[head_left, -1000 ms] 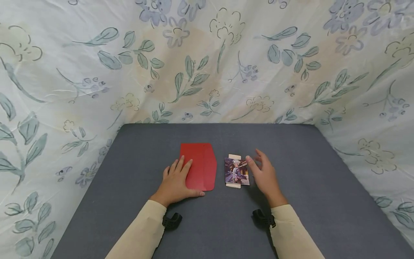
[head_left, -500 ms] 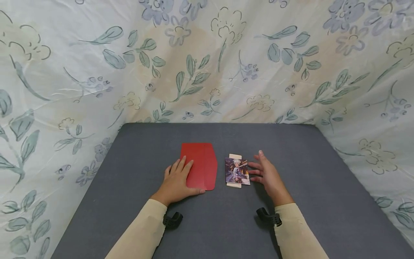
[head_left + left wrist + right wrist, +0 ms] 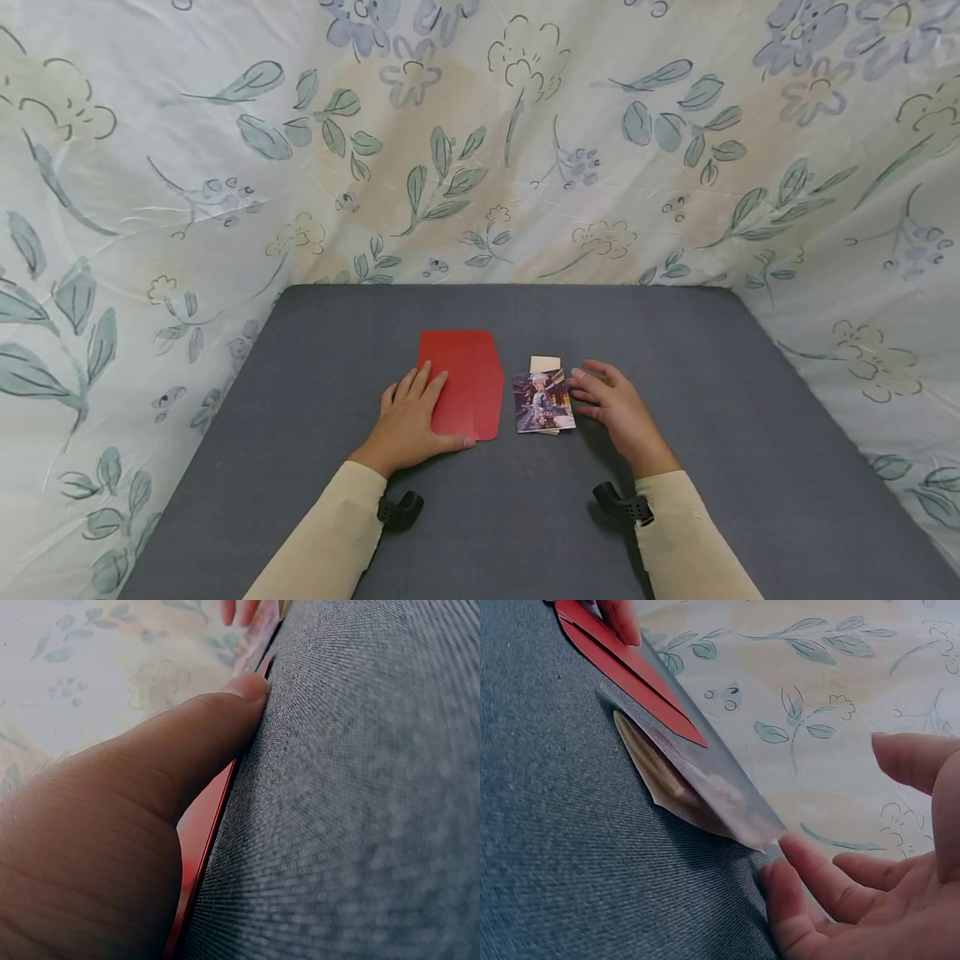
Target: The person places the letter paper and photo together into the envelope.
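One picture card, printed in purple and dark tones, set slightly askew on the gray table, between the two hands. One right hand, nearer to it: card directly to its left, fingertips at the card's right edge; fingers loosely bent, thumb held apart, no grip closed on anything. One pale strip beneath the card, its long axis running away from the person; far end exposed, a sliver at the near edge. One red envelope, left of the card and apart from it, long axis likewise pointing away, tapered side facing the card. One left hand, spread flat over the envelope's near left part, thumb along the near edge.

Uncertain: the card's long axis, foreshortened; whether the right fingertips touch or only adjoin it; whether the brownish surface below the card in the right wrist view is its underside or the strip. Covered: most of the strip, the envelope's near left corner. Blurred: the card's print in that view.
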Action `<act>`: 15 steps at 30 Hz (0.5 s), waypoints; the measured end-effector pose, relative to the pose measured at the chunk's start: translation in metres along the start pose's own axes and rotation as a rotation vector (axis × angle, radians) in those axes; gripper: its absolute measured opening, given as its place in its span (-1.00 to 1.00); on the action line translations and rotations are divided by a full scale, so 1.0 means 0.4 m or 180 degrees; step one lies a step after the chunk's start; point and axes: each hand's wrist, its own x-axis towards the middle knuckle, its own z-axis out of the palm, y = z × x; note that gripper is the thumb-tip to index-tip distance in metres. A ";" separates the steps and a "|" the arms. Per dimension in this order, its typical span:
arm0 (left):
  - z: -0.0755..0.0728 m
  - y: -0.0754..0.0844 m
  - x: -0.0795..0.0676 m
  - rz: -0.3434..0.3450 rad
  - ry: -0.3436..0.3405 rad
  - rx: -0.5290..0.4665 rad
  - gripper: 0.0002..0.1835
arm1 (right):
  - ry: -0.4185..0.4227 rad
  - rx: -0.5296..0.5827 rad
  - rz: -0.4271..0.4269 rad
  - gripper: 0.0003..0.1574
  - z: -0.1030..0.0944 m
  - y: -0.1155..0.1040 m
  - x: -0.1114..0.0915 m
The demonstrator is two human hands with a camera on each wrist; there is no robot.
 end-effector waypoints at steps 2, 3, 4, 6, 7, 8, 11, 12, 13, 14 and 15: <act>-0.001 -0.002 0.001 0.0005 -0.0005 0.0005 0.32 | -0.0010 0.0066 -0.0015 -0.02 0.002 0.001 0.001; -0.001 -0.004 0.002 0.0009 -0.0008 0.0007 0.32 | -0.0006 0.0084 -0.0016 -0.03 0.004 0.001 0.002; -0.002 -0.005 0.003 0.0011 -0.0010 0.0012 0.32 | -0.0006 0.0104 -0.0009 -0.04 0.005 0.001 0.004; -0.002 -0.007 0.005 0.0012 -0.0020 0.0011 0.32 | 0.0002 0.0104 0.0026 -0.04 0.007 0.002 0.006; -0.003 -0.008 0.005 0.0008 -0.0032 0.0012 0.32 | 0.0014 0.0092 0.0054 -0.03 0.009 0.002 0.007; -0.003 -0.008 0.006 0.0006 -0.0038 0.0010 0.32 | 0.0025 0.0073 0.0080 -0.02 0.010 0.003 0.009; -0.005 -0.010 0.009 -0.0007 -0.0062 0.0000 0.32 | 0.0051 0.0014 0.0125 -0.04 0.015 0.004 0.012; -0.006 -0.011 0.010 -0.0009 -0.0066 -0.0001 0.32 | 0.0048 -0.0008 0.0127 -0.04 0.017 0.004 0.012; -0.007 -0.011 0.010 -0.0012 -0.0068 -0.0008 0.32 | 0.0050 -0.0041 0.0133 -0.05 0.019 0.005 0.013; -0.009 -0.011 0.011 -0.0012 -0.0069 -0.0014 0.32 | 0.0045 -0.0072 0.0129 -0.06 0.022 0.004 0.013; -0.010 -0.012 0.012 -0.0011 -0.0069 -0.0018 0.32 | 0.0043 -0.0115 0.0114 -0.07 0.025 0.004 0.013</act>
